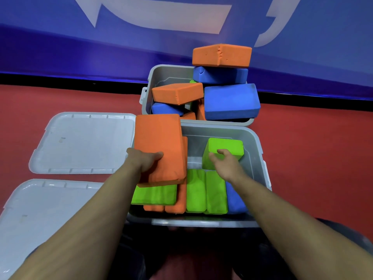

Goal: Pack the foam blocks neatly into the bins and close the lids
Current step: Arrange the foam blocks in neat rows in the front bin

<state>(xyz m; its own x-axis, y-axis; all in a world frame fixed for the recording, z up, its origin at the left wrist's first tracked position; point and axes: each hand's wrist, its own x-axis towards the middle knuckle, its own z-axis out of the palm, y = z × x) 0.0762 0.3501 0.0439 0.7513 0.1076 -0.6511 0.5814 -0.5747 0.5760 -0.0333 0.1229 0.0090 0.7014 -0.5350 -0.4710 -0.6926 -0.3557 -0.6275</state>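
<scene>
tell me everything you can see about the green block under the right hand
The green block is bright green foam, a matte brick with slightly rounded edges. It stands tilted inside the near bin, in its far right part, apart from the green blocks packed along the near side. The right hand has it in its grip, fingers curled over the top edge.

Red floor (312, 150) underfoot, black strip (70, 80) running along its far edge, blue wall banner (60, 47) rising above the strip, large pale graphic (161, 19) printed on the banner, partly cut off by the upper frame edge
</scene>
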